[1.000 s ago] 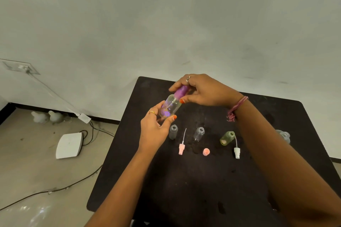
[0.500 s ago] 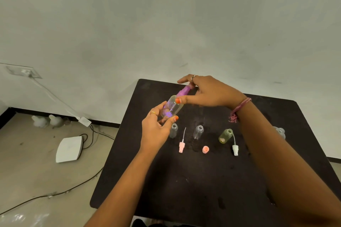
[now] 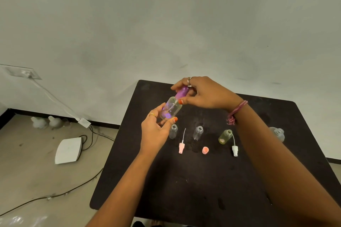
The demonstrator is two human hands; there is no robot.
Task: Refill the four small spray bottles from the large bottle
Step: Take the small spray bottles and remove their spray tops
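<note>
Counting four small bottles (image 3: pixel 173 131), uncapped.

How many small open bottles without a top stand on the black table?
4: two small clear bottles below the hands, a yellow-green one, a clear one half hidden behind the right forearm.

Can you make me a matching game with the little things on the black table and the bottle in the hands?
Things:
1. purple pump cap
2. yellow-green small bottle
3. pink spray nozzle with a thin tube
4. white spray nozzle with a thin tube

Places:
A. lying just right of the yellow-green bottle
B. held in the right hand's fingers
C. tilted, open, no nozzle on
D. lying between two clear small bottles

Pairs: 1-B, 2-C, 3-D, 4-A
</note>
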